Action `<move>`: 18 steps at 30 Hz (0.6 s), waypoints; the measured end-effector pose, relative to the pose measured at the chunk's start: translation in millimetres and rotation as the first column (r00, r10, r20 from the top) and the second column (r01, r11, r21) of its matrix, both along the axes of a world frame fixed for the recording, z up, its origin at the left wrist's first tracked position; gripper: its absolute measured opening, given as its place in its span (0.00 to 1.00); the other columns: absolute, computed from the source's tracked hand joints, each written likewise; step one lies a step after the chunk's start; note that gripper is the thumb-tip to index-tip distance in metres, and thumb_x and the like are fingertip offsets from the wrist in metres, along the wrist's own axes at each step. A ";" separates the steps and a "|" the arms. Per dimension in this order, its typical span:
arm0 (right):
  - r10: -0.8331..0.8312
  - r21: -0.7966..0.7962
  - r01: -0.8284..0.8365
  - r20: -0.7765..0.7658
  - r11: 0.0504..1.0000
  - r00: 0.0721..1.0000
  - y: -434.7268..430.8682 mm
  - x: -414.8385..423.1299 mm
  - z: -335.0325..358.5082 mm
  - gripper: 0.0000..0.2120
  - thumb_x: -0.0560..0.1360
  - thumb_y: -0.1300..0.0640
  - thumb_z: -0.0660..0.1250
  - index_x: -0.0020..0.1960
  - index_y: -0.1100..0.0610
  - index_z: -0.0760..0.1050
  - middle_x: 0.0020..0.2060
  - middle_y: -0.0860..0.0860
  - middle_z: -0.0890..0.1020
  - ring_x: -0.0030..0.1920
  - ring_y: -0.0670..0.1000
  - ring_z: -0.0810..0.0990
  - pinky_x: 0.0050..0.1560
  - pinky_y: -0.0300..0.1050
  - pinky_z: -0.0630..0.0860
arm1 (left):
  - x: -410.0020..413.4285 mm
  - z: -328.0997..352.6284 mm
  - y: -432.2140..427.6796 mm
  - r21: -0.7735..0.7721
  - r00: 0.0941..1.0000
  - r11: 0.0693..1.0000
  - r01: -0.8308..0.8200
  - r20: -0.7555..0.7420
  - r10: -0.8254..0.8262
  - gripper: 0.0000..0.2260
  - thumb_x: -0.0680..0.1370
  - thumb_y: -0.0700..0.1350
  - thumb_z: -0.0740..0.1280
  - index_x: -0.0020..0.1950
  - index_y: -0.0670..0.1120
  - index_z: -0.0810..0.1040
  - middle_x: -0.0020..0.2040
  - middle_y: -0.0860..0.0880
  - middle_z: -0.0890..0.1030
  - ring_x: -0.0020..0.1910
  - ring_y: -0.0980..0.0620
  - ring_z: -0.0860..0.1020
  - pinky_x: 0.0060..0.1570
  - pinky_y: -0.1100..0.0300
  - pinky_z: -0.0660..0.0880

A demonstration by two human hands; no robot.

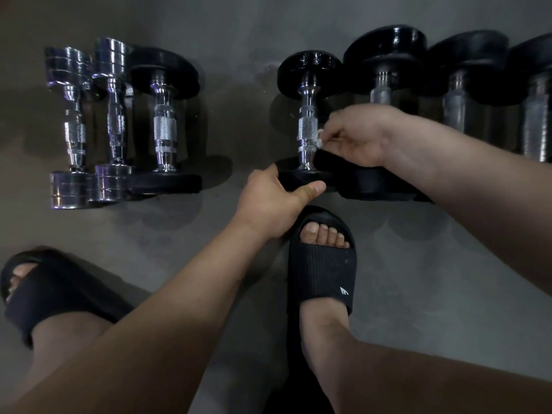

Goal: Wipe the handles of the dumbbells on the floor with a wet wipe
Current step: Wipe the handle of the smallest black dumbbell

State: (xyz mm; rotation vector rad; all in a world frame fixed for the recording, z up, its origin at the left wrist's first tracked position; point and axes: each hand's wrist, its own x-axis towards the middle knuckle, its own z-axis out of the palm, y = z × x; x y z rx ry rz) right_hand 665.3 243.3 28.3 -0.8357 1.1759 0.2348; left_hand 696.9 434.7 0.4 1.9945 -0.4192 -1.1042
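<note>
A black-headed dumbbell with a chrome knurled handle (307, 130) lies on the grey floor in the middle of the view. My left hand (274, 201) grips its near black head (301, 177), thumb laid over the rim. My right hand (358, 138) pinches a small white wet wipe (319, 138) against the right side of the handle. Most of the wipe is hidden by the fingers.
Three dumbbells (119, 124) lie in a row at the left, two all chrome, one black-headed. Larger black dumbbells (454, 94) lie to the right, partly behind my right forearm. My feet in black slides (322, 264) stand on the concrete floor (239, 115) just below the dumbbell.
</note>
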 end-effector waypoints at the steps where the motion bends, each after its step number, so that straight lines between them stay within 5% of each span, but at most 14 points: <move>1: -0.008 -0.012 0.008 0.008 1.000 1.000 1.9 -1.8 -0.2 0.15 0.76 0.78 0.56 0.44 0.59 0.71 0.46 0.57 0.79 0.51 0.51 0.81 0.52 0.40 0.82 | 0.3 0.7 -0.1 0.002 1.000 1.000 0.005 0.003 -0.005 0.32 0.60 0.69 0.71 0.57 0.51 0.84 0.49 0.56 0.86 0.50 0.60 0.84 0.57 0.54 0.80; 7: 0.085 -0.150 -0.087 -0.022 0.985 0.996 8.0 -4.4 3.3 0.14 0.77 0.75 0.62 0.38 0.61 0.74 0.38 0.54 0.82 0.42 0.47 0.82 0.50 0.37 0.81 | 0.2 0.2 -0.4 0.004 1.000 1.000 -0.007 -0.012 0.007 0.33 0.59 0.69 0.71 0.57 0.50 0.84 0.49 0.56 0.86 0.50 0.60 0.84 0.56 0.54 0.81; 11: -0.042 -0.216 0.046 0.022 0.975 0.999 12.6 -3.6 8.4 0.15 0.76 0.76 0.64 0.37 0.60 0.73 0.32 0.51 0.81 0.39 0.48 0.83 0.47 0.38 0.82 | 0.7 -3.8 0.3 0.016 1.000 1.000 -0.006 -0.009 0.006 0.33 0.59 0.70 0.71 0.56 0.51 0.84 0.50 0.55 0.86 0.50 0.59 0.84 0.57 0.54 0.80; 14: -0.148 -0.250 0.156 0.052 0.956 0.988 16.0 -2.9 10.9 0.13 0.76 0.76 0.65 0.39 0.60 0.72 0.36 0.53 0.80 0.38 0.48 0.83 0.47 0.40 0.83 | 1.0 -7.7 1.0 0.018 1.000 1.000 0.006 0.003 -0.006 0.32 0.60 0.71 0.71 0.56 0.52 0.84 0.51 0.54 0.86 0.51 0.59 0.84 0.57 0.54 0.80; 18: -0.072 -0.336 0.062 -0.015 0.940 0.997 22.3 -5.5 6.3 0.08 0.74 0.71 0.71 0.44 0.60 0.77 0.46 0.56 0.83 0.50 0.53 0.84 0.56 0.49 0.82 | 2.1 -12.6 1.9 0.039 1.000 0.999 0.020 0.023 -0.021 0.33 0.60 0.74 0.71 0.56 0.55 0.83 0.53 0.51 0.84 0.52 0.56 0.83 0.57 0.53 0.80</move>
